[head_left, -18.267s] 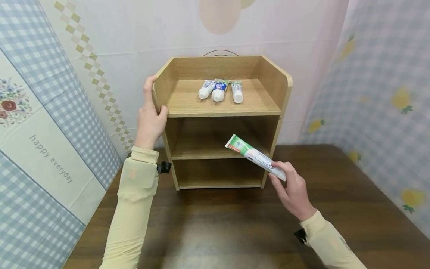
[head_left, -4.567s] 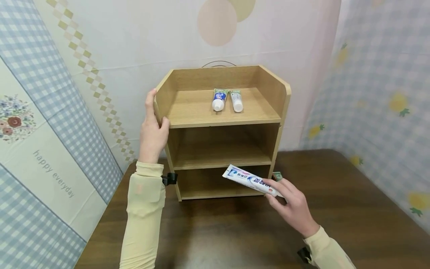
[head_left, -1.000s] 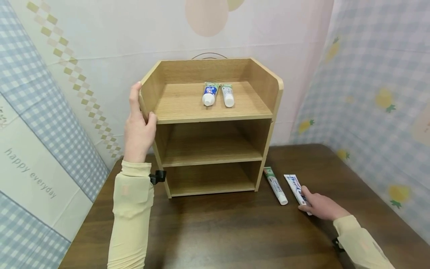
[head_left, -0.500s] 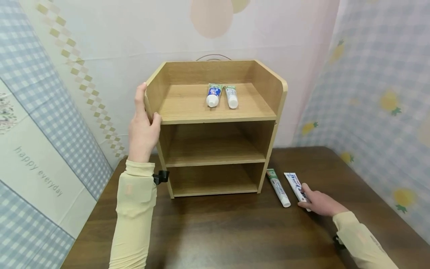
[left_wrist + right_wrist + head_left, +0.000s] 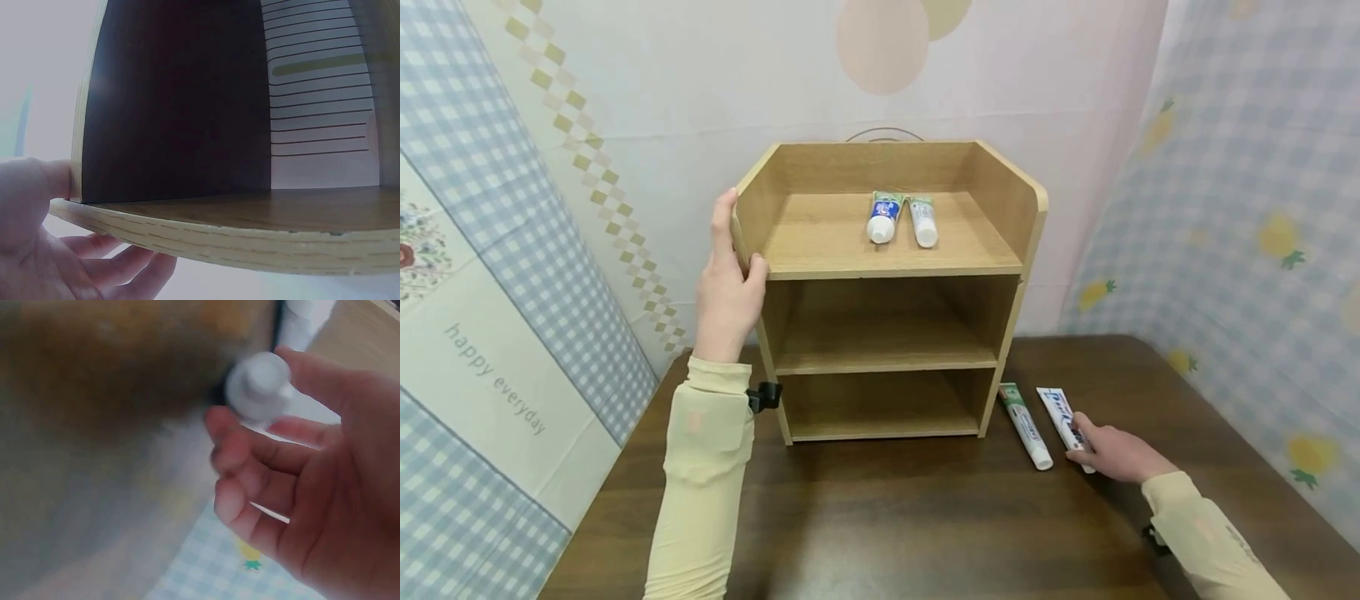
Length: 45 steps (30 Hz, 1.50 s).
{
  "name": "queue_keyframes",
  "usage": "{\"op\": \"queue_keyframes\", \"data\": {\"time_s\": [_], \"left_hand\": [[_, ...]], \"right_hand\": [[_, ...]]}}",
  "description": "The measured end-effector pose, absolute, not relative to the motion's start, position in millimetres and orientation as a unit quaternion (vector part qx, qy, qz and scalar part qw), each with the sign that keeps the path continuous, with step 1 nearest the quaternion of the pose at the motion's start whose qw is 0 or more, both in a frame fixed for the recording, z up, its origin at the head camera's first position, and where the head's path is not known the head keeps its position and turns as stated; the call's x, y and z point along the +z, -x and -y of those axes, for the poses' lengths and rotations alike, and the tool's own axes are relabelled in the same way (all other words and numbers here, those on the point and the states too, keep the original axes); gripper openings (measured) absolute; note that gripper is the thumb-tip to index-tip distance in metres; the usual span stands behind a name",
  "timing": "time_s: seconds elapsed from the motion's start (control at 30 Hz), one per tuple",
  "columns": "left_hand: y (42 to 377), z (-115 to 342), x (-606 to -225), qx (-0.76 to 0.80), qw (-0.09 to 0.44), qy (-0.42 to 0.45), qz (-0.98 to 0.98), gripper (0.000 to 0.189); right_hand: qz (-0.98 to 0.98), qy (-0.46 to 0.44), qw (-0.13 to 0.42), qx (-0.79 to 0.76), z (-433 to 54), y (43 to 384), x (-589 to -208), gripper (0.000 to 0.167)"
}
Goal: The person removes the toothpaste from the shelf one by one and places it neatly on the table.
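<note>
My left hand (image 5: 727, 300) grips the left side panel of a small wooden shelf unit (image 5: 895, 273). In the left wrist view, its thumb lies on one face of the panel (image 5: 125, 230) and the other fingers on the opposite face. On the table right of the unit, my right hand (image 5: 1118, 450) holds a white and blue toothpaste tube (image 5: 1060, 410) near its cap end. The right wrist view shows the white cap (image 5: 259, 384) between thumb and fingers. A green and white toothpaste tube (image 5: 1027, 429) lies parallel, just left of it.
Two more toothpaste tubes lie on the top shelf, a blue-labelled one (image 5: 884, 215) and a whiter one (image 5: 923, 223), caps toward the front. A dark wooden table (image 5: 880, 517) bears the unit. Patterned cloths (image 5: 1240, 183) hang behind and at both sides.
Earlier my right hand held the green tube, now on the table. The white and blue tube has since moved from the top shelf to the table. In the last second, my hands stay almost still.
</note>
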<state>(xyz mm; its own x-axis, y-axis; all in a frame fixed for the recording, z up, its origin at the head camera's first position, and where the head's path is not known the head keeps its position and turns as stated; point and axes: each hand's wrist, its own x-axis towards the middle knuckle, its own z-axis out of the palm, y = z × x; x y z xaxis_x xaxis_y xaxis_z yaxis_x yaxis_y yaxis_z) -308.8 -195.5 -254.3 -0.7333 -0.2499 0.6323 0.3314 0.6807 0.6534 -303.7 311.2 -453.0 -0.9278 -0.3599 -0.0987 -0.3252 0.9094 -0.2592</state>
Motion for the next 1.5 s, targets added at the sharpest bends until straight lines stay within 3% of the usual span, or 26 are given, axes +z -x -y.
{"op": "queue_keyframes", "data": {"time_s": [0.2,0.4,0.57,0.73,1.23,1.5], "left_hand": [[309.2,196.7,-256.2,-0.397,0.371,0.028,0.839,0.074],[308.6,197.2,-256.5,-0.394,0.372,0.025,0.840,0.074],[309.1,194.2,-253.0,-0.399,0.369,0.031,0.839,0.075],[309.6,192.1,-250.4,-0.404,0.362,0.024,0.840,0.075],[310.3,191.3,-254.9,-0.398,0.367,0.014,0.841,0.075],[310.3,192.3,-254.1,-0.397,0.368,0.008,0.841,0.075]], "right_hand": [[-0.983,0.169,-0.030,-0.069,-290.0,292.8,-436.0,0.029],[-0.966,0.220,-0.123,-0.062,-249.6,279.2,-405.8,0.005],[-0.934,0.275,-0.218,-0.070,-218.8,270.5,-377.3,0.017],[-0.901,0.315,-0.285,-0.088,-194.4,263.5,-355.8,0.019],[-0.822,0.401,-0.387,-0.120,-140.5,275.7,-290.4,0.001],[-0.809,0.417,-0.394,-0.124,-120.2,280.3,-262.6,0.009]]}}
